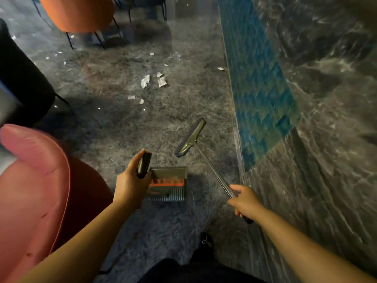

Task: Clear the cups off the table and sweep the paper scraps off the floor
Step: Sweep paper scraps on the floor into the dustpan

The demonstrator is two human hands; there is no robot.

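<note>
Head view — a grey plastic dustpan (169, 183) is gripped by its handle in the left hand (130, 182), a long grey-green broom (201, 152) is clasped by the right hand (245, 201) — white paper scraps (145, 81) are strewn ahead.

A dark grey floor (126, 127) with a mottled, marbled pattern fills the view under dim light. At the right rises a grey veined marble wall (326, 99) with a band of blue-green tiles (257, 94) along its base. A pink upholstered chair (34, 180) stands at the left, an orange chair (81, 13) on thin black legs farther off.

dustpan (167, 183) left of broom (190, 137), paper scraps (152, 80) ahead
</note>
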